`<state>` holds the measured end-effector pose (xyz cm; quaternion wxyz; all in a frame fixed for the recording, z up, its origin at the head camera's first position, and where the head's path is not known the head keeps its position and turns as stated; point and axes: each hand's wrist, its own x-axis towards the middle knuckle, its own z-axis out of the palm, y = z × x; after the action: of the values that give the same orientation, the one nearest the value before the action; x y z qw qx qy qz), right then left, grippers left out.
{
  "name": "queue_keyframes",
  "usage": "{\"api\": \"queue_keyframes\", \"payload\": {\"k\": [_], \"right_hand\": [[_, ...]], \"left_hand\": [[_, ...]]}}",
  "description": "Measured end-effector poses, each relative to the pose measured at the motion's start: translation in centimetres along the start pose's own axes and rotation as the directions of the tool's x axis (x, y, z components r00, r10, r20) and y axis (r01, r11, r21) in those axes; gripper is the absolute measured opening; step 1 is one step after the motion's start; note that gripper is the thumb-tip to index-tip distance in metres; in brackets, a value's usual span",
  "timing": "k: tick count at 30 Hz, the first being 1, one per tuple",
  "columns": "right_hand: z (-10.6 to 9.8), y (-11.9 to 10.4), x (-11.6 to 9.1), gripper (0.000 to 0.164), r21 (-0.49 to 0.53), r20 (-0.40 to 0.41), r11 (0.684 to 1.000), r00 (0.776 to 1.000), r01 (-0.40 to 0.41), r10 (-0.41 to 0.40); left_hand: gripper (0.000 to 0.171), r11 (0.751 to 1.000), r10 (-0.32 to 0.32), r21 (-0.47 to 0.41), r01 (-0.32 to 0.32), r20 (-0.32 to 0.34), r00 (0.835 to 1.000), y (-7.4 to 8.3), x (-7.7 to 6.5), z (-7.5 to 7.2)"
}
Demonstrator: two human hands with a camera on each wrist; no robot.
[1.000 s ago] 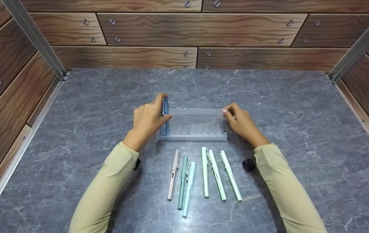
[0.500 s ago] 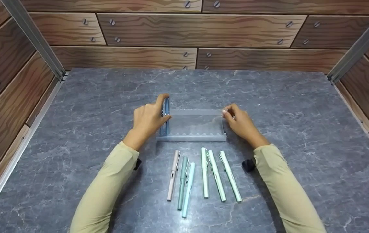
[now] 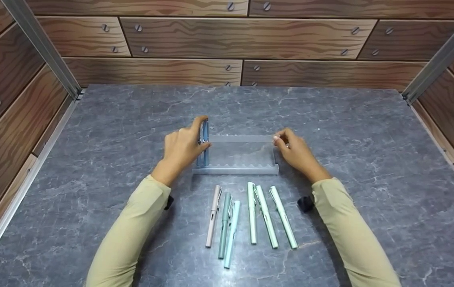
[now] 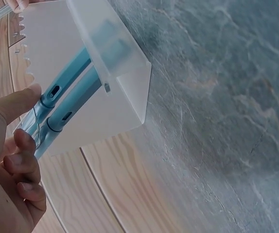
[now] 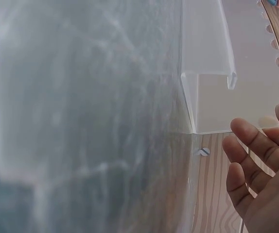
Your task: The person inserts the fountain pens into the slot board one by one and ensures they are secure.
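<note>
A clear plastic pen rack [image 3: 235, 170] with notched edges stands mid-table. Two blue fountain pens [image 4: 76, 99] lie side by side at its left end, their lower ends behind the frosted front lip. My left hand [image 3: 181, 146] grips the upper part of the blue pens, forefinger over the top end and thumb on the near side. At the opposite end, my right hand [image 3: 299, 153] pinches the rack's back right corner between thumb and forefinger. In the right wrist view the other fingers [image 5: 263, 165] spread loosely beside the rack's side edge.
Nearer the person lie a greyish-pink pen [image 3: 213, 217], a dark green pen [image 3: 224, 227] and a pale aqua pen [image 3: 232, 235]. Several light green pens [image 3: 267, 217] lie to their right. Wood-patterned walls [image 3: 227, 38] border the marbled table [image 3: 111, 131].
My left forefinger and the tops of the blue pens have shifted very slightly to the right. The right hand, rack and loose pens stay where they were.
</note>
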<state>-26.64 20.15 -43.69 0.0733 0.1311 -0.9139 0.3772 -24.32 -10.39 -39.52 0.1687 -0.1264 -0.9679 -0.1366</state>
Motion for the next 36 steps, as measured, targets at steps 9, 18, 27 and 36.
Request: {"api": "queue_keyframes", "payload": {"k": [9,18,27,36], "right_hand": [[0.0,0.0,0.2,0.017,0.005,0.020,1.000,1.000,-0.014,0.014],[-0.1,-0.1,0.2,0.018,0.013,0.024,1.000,1.000,-0.003,0.003],[0.0,0.0,0.2,0.018,0.006,0.021,1.000,1.000,-0.011,0.011],[-0.2,0.0,0.1,0.020,0.001,0.033,1.000,0.999,-0.021,0.021]], "left_hand": [[0.067,1.000,0.014,-0.018,-0.014,0.001,1.000,-0.3,-0.8,-0.8],[0.064,0.997,0.045,-0.067,-0.044,0.015,0.999,-0.3,-2.2,-1.5],[0.062,0.994,0.070,-0.086,-0.064,0.067,0.995,0.6,-3.9,-1.8],[0.060,0.991,0.078,-0.115,-0.063,0.134,0.988,1.5,-5.1,-2.0]]}}
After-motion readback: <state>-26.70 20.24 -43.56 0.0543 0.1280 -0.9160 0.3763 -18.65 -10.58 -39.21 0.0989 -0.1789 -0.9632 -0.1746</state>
